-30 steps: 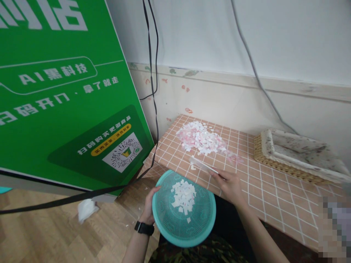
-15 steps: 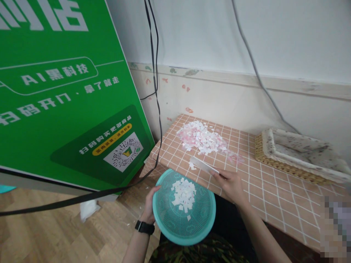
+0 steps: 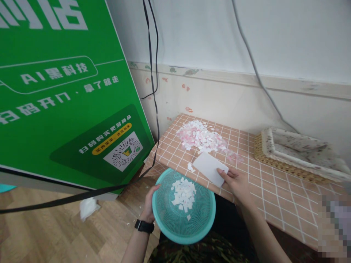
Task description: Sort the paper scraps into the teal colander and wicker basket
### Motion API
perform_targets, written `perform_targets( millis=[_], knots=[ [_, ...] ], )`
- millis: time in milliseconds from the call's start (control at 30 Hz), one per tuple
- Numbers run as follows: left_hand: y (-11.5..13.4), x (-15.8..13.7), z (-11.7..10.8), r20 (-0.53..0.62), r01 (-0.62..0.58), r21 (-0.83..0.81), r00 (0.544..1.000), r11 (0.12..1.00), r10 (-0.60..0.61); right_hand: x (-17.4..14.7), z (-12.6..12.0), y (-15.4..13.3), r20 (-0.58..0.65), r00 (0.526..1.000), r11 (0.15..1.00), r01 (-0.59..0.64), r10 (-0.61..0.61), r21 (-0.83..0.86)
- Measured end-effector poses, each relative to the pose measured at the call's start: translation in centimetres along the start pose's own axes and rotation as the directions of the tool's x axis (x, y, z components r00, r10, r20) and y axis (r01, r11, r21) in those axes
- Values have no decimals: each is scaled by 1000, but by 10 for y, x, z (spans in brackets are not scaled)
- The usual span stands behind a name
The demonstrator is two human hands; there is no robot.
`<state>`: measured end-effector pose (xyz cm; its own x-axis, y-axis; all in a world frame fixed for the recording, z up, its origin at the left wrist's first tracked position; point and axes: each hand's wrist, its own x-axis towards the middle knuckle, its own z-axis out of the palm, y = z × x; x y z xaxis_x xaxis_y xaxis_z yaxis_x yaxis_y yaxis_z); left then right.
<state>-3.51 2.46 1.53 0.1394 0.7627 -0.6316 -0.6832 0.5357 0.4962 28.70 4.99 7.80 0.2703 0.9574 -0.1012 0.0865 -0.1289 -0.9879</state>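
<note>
Left hand (image 3: pixel 148 207): clasped on left rim of teal colander (image 3: pixel 186 233), held beside table edge; white bits (image 3: pixel 184 194) heaped inside. Pink-white pile (image 3: pixel 201 138) spread on checked tablecloth (image 3: pixel 274 199). White card (image 3: pixel 208 169) pinched by right hand (image 3: pixel 238 183) near pile. Wicker basket (image 3: pixel 290 172) placed rightmost.

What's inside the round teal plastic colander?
In the colander: small flat white pieces in one heap, plus one piece apart from it. Bare teal mesh shows around them. The base under the heap, and anything buried in it, can't be seen.
</note>
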Motion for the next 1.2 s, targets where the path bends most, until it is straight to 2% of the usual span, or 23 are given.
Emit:
perform_targets(
  millis=[100, 267, 333, 433, 500, 700, 767, 867, 933, 1000, 1100, 1200],
  knots=[
    [2, -1, 1, -2, -11, 0, 1000, 1000, 11, -3, 3, 2, -6, 1000, 999, -24, 23, -22],
    [6, -5, 4, 12, 32, 7, 999, 999, -32, -11, 7, -2, 180, 981, 998, -62, 65, -23],
    [6, -6, 4, 8, 27, 7, 1000, 1000, -28, -9, 7, -4, 161, 986, 999, -51, 50, -2],
    [6, -7, 5, -5, -6, 5, 1000, 1000, 6, -2, 10, -5, 59, 998, 999, 0, -2, 34],
    [6, -8, 7, -8, -12, 6, 1000, 1000, 12, -1, 15, -4, 50, 999, 999, 4, -6, 35],
    [9, -13, 14, -39, 3, -2, 999, 1000, -3, -14, 26, -2, 267, 959, 984, -132, 96, 121],
    [9, -14, 15, -31, 12, -6, 999, 1000, -12, -13, 19, -2, 215, 975, 989, -91, 64, 115],
    [8, -14, 14, -29, -7, -9, 1000, 1000, 6, -5, 0, -2, -26, 1000, 999, 18, -17, 44],
    [7, -13, 14, -29, -20, -8, 999, 1000, 19, 2, -12, -3, -176, 983, 999, 52, -52, -2],
    [6, -12, 14, -21, -10, -4, 1000, 1000, 10, 7, -19, -4, -269, 958, 994, 90, -103, -61],
    [4, -11, 12, -6, 4, -2, 1000, 1000, -4, 14, -19, -9, -283, 935, 967, 163, -214, -195],
    [3, -8, 9, 3, -8, -8, 1000, 1000, 8, 25, -17, -15, -169, 944, 914, 211, -282, -346]
  ],
)
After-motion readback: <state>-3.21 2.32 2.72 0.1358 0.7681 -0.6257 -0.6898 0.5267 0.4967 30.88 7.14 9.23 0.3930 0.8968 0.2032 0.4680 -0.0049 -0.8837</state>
